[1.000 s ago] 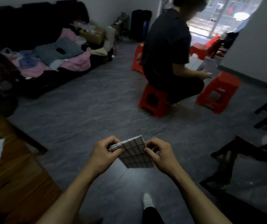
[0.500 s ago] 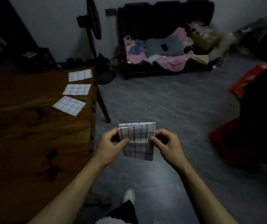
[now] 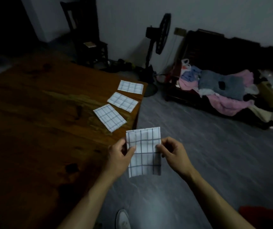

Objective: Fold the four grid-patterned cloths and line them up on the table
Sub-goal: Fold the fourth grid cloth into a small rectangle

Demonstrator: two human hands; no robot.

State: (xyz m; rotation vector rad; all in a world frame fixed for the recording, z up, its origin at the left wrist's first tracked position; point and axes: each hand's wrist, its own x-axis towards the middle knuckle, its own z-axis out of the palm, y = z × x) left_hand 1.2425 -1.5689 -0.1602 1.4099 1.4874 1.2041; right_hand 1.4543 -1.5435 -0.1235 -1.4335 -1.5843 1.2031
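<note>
Left hand [image 3: 120, 152] and right hand [image 3: 173, 152] pinch one folded cloth [image 3: 144, 151], its back layers hidden; three folded cloths [image 3: 109, 117] line the table [image 3: 33, 113] beyond, near its right edge.

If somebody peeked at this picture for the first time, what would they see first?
Probably the checked cloth, held up in the middle by the left hand and right hand. Next, three folded cloths in a row near the wooden table's right edge. Then the pink and grey clothes pile on the right.

Bare forearms, no sleeves showing — one white shoe [image 3: 123, 219] below.
</note>
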